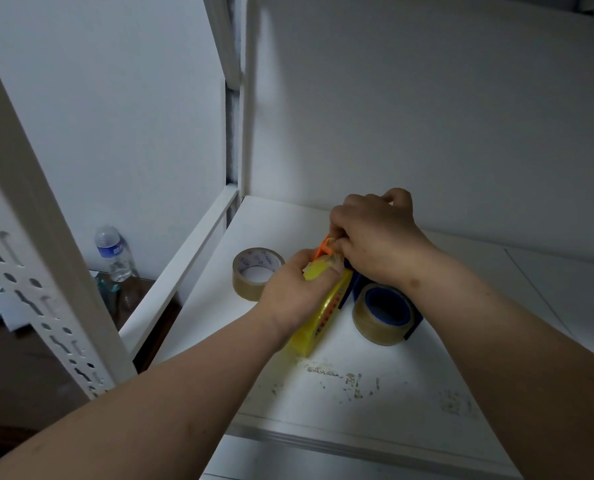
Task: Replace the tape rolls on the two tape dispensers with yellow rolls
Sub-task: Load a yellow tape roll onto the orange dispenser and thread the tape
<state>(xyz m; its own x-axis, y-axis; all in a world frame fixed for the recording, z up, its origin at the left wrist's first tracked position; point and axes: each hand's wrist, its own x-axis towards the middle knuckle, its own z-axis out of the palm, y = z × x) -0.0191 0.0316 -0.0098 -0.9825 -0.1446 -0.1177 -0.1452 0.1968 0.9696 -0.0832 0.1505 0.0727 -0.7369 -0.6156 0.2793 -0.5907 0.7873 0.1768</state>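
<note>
Both hands work close together over a white shelf point(410, 393), near its back left corner. The left hand point(297, 294) is curled around a yellow tape roll point(326, 306), which stands on its edge on the shelf; the fingers wrap over the top of the roll and the thumb side presses against its face, so the roll is gripped rather than pinched. The right hand point(380, 242) comes in from above and behind, its fingers bunched together at an orange dispenser point(324, 248), of which only a small piece shows between the two hands; the fingertips seem to pinch that orange part, though exactly what they hold is hidden by the knuckles. Just to the right of the yellow roll, touching or nearly touching it, a blue dispenser point(387, 306) rests on the shelf with a clear roll point(368, 322) of tape around its blue hub. To the left of the hands, a brown tape roll point(254, 277) lies flat on the shelf by itself, apart from the dispensers. The front part of the shelf shows scuffed, flaky marks. Beyond the white upright of the rack, lower down on a dark surface, a plastic water bottle point(113, 252) stands near the wall.
</note>
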